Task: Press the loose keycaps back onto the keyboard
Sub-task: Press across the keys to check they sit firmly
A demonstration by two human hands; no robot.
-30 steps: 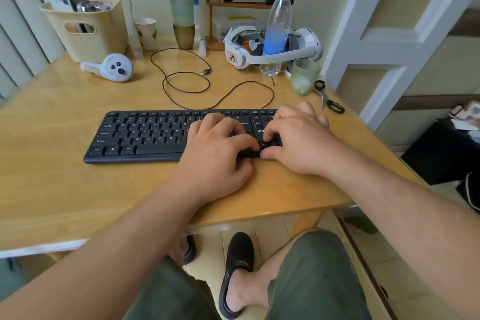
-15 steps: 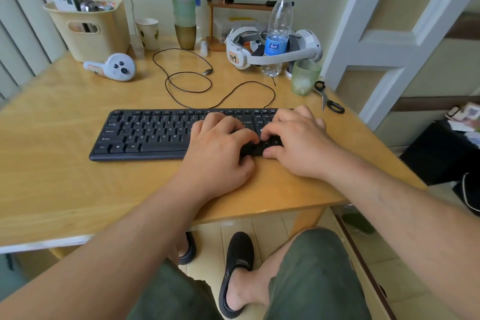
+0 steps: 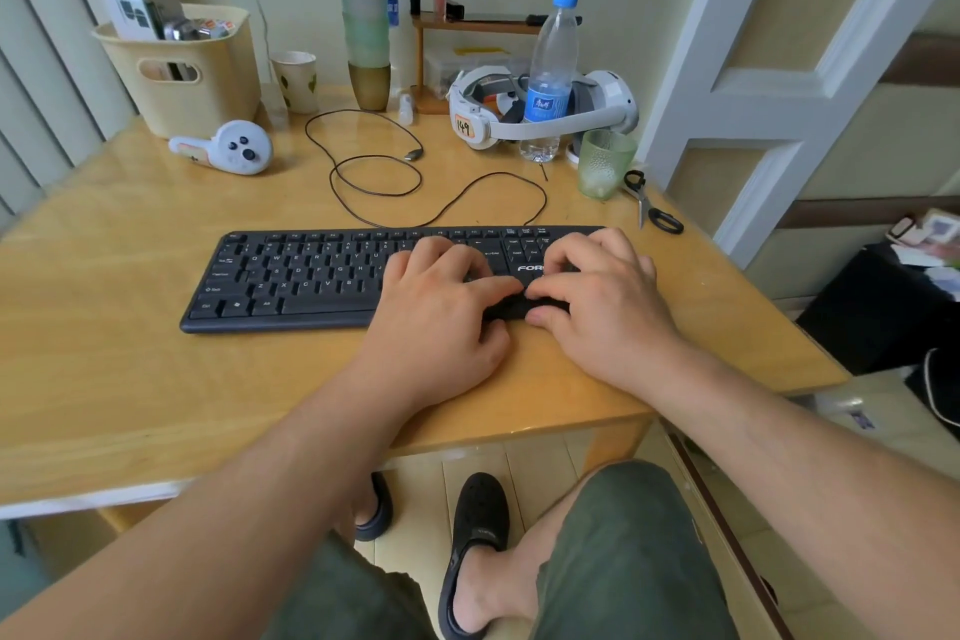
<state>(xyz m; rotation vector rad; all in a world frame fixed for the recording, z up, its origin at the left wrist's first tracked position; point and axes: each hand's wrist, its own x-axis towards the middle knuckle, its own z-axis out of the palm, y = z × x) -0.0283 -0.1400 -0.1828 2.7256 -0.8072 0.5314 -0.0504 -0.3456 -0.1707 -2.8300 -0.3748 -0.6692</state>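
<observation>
Bare wooden desk (image 3: 104,353) lies open left of and in front of the keyboard (image 3: 291,281); behind it a looped black cable (image 3: 384,172) crosses the surface; a green cup (image 3: 605,164) and scissors (image 3: 652,203) crowd the far right corner.

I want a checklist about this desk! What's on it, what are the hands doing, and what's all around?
Surface: wooden table, glossy.
Job's things: black keyboard lies flat; no loose keycaps seen, the hands hide the right part.
Clutter: controller, yellow basket, paper cup, stacked cups, water bottle, headset, green glass, scissors.
Hands: left hand and right hand rest on the keyboard's right part, fingertips meeting on the low keys; whether they pinch a keycap cannot be told.
Cables: black cable coils loose behind the keyboard, plug lying free.
Surroundings: white door frame to the right, tiled floor below.
</observation>
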